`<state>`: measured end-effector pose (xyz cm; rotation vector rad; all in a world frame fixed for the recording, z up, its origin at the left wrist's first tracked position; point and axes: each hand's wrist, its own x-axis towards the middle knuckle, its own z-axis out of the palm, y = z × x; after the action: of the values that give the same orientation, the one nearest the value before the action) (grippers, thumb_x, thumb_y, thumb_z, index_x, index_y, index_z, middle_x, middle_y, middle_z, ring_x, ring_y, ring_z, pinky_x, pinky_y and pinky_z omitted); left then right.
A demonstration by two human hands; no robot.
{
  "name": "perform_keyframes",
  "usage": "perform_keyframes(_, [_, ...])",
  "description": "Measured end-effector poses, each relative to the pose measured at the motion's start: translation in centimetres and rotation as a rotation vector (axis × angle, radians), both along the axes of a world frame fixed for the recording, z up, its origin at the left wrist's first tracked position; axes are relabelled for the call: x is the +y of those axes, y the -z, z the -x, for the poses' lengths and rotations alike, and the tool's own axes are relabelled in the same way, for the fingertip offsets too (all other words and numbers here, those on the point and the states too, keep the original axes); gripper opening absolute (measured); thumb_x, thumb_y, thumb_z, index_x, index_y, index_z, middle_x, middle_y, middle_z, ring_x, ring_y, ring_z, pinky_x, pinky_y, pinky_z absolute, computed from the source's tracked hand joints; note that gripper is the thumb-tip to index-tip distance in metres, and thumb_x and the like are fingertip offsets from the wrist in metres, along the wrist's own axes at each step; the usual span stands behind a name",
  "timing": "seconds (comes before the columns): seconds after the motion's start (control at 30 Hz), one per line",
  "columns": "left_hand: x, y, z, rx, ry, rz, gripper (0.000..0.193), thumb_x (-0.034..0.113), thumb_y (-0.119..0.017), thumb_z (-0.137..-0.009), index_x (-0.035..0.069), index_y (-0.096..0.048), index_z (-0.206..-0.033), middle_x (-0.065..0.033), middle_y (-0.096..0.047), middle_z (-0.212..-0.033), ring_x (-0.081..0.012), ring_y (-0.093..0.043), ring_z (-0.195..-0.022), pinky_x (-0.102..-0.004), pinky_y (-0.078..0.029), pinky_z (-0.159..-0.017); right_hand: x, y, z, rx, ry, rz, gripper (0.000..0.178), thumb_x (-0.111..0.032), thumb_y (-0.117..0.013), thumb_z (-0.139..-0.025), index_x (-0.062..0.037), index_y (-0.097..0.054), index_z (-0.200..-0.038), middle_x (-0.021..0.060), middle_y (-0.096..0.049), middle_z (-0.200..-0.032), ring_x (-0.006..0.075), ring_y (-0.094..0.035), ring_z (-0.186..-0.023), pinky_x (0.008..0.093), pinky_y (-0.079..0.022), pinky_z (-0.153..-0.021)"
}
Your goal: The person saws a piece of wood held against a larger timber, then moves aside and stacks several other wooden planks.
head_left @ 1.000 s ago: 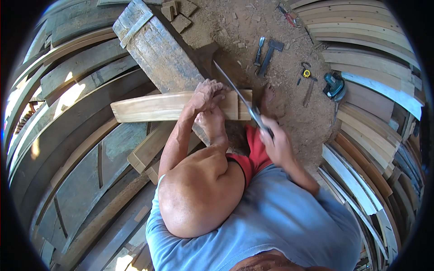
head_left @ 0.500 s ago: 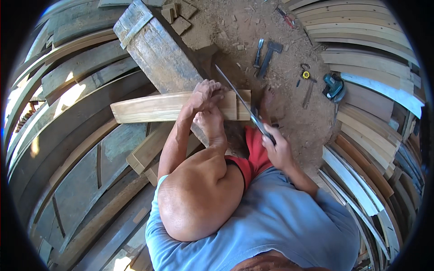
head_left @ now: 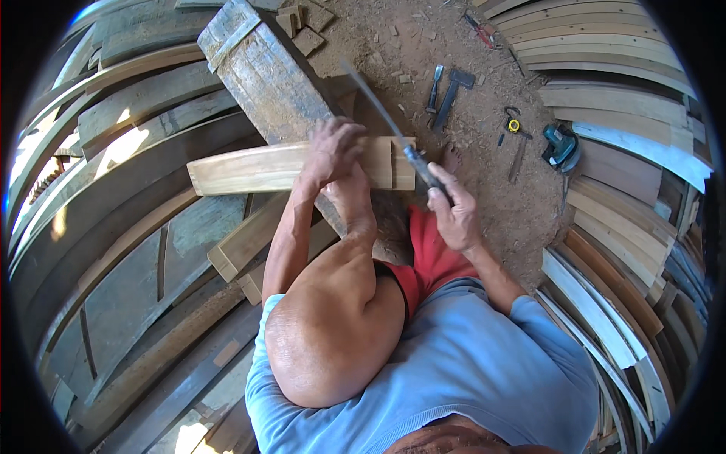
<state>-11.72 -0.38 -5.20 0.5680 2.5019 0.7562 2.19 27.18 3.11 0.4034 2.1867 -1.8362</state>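
Note:
My left hand presses down on a pale wooden board, its fingers curled and a little blurred. Just below it, my bare foot rests on the same board. The board lies across a thick, worn timber beam, and a thin line crosses it close to its right end. In my right hand is the dark handle of a handsaw. Its narrow blade, seen nearly edge-on, slants up and left over the board's right end. Whether its teeth touch the wood I cannot tell.
On the dusty ground to the right lie a chisel, a hammer, a yellow tape measure and a teal power tool. Small wood blocks sit at the top. Stacked planks line both sides.
The handsaw and my right hand have shifted up and left, the blade tip now farther out. My left hand, foot and the board appear slightly higher in the view.

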Motion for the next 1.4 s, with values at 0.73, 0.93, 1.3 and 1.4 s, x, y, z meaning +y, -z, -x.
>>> perform_keyframes(0.73, [-11.8,-3.8,-2.9,0.102,0.118,0.473,0.094,-0.003,-0.076,-0.069,0.017,-0.044,-0.155,-0.0264,-0.051,-0.149,-0.0460,-0.048,-0.138,-0.0471,-0.044,-0.114,0.3,9.3,2.9,0.231,-0.381,-0.539,0.057,-0.001,-0.059,-0.089,-0.0219,-0.061,-0.141,0.0212,-0.067,-0.088,0.0424,-0.067,-0.084,0.0536,-0.052,-0.075])
perform_keyframes(0.93, [-11.0,-7.5,0.9,-0.143,0.151,0.499,0.077,-0.001,-0.075,-0.069,0.016,-0.059,-0.142,-0.0177,-0.066,-0.133,-0.0367,-0.064,-0.121,-0.0452,-0.052,-0.103,0.3,7.5,3.2,0.141,-0.358,-0.502,0.049,-0.005,-0.062,-0.089,-0.0150,-0.063,-0.137,0.0254,-0.072,-0.095,0.0437,-0.070,-0.089,0.0493,-0.054,-0.078])
perform_keyframes(1.3, [-11.6,-6.9,1.5,-0.267,-0.025,0.238,0.045,0.016,-0.079,-0.084,0.009,-0.066,-0.127,-0.0189,-0.071,-0.117,-0.0385,-0.065,-0.113,-0.0454,-0.052,-0.098,1.8,5.8,7.7,-0.470,-0.476,-0.222,0.038,-0.030,-0.061,-0.103,0.0064,-0.071,-0.105,0.0165,-0.071,-0.070,0.0205,-0.065,-0.054,0.0403,-0.053,-0.058])
perform_keyframes(1.4, [-11.0,-5.0,0.5,0.040,-0.010,0.301,0.049,0.019,-0.076,-0.089,0.012,-0.063,-0.135,-0.0193,-0.064,-0.130,-0.0403,-0.056,-0.124,-0.0463,-0.046,-0.106,1.4,6.8,8.4,-0.588,-0.540,-0.363,0.043,-0.033,-0.058,-0.105,0.0071,-0.069,-0.098,0.0153,-0.071,-0.068,0.0205,-0.064,-0.052,0.0405,-0.052,-0.055])
